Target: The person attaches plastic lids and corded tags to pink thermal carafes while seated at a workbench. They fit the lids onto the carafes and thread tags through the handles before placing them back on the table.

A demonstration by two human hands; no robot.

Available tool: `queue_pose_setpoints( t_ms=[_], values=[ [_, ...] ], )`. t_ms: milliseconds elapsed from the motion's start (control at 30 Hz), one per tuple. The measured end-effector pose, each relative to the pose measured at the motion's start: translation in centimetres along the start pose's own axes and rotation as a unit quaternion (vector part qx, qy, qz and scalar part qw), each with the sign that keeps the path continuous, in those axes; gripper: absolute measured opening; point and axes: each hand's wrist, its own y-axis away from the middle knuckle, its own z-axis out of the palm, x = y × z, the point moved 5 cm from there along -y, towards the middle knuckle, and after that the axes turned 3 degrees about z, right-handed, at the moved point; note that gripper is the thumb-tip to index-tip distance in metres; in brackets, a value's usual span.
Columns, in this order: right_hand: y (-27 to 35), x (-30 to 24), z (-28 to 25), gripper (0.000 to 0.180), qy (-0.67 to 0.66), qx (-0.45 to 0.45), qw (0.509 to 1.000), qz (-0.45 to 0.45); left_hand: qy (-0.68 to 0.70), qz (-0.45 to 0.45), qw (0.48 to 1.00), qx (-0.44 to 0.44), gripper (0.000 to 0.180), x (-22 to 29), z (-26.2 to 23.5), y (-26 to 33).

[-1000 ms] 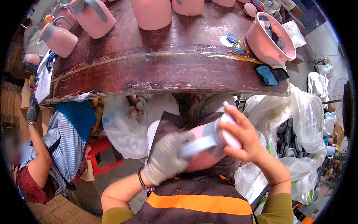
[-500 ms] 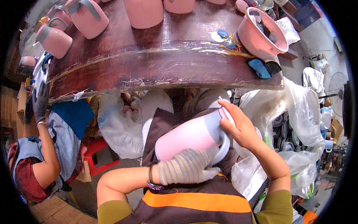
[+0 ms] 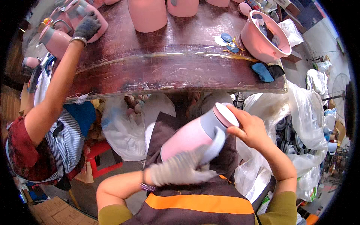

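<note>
A pink thermos jug (image 3: 183, 138) with a grey-blue neck lies tilted across my lap, its mouth end pointing up and to the right. My left hand (image 3: 178, 168), in a striped knit glove, holds the jug's near side by the pale grey-blue handle (image 3: 215, 145); motion smears its fingertips. On the top end sits a round lid (image 3: 226, 114), white on top with a pink rim. My bare right hand (image 3: 249, 126) grips that lid's edge between thumb and fingers. Whether the lid is seated or loose, I cannot tell.
Several pink jugs (image 3: 147, 17) stand along the dark wooden table (image 3: 165, 75). A pink basin (image 3: 261, 45) and a blue-black cloth (image 3: 263, 71) are at the right. At left, a co-worker's gloved hand (image 3: 87, 27) touches a jug. Plastic bags (image 3: 303, 116) flank my lap.
The jug's top has tipped so the lid's face shows, with my right hand on its edge. My left hand has shifted slightly left. The co-worker's arm has reached onto the table.
</note>
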Motion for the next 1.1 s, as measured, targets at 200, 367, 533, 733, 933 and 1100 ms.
queue_pose_setpoints(
  t_ms=[200, 367, 533, 733, 933, 1100],
  values=[
    [2.8, -3.8, -3.1, 0.075, 0.033, 0.034, 0.99, -0.136, -0.06, 0.022, 0.983, 0.175, 0.034, -2.0, -7.1, -3.6],
    [2.7, -8.2, -3.7, 0.07, -0.093, 0.054, 0.9, -0.421, 0.044, 0.064, 0.996, -0.04, 0.029, -3.4, -7.3, -6.3],
    [3.8, -9.7, -0.9, 0.071, -0.124, 0.024, 0.848, -0.514, 0.127, 0.042, 0.988, -0.084, 0.028, -4.4, -6.4, -7.5],
    [3.0, -8.2, -0.7, 0.052, -0.111, 0.107, 0.876, -0.457, 0.009, -0.032, 0.999, -0.002, 0.024, -3.4, -6.6, -5.5],
    [1.5, -7.4, -0.6, 0.047, -0.171, 0.134, 0.944, -0.247, -0.125, -0.025, 0.992, 0.022, 0.024, -1.5, -6.2, -3.3],
    [-1.5, -4.1, 0.3, 0.047, -0.269, 0.022, 0.962, -0.031, 0.06, 0.005, 0.998, -0.022, 0.043, 0.7, -0.2, -2.6]
  ],
)
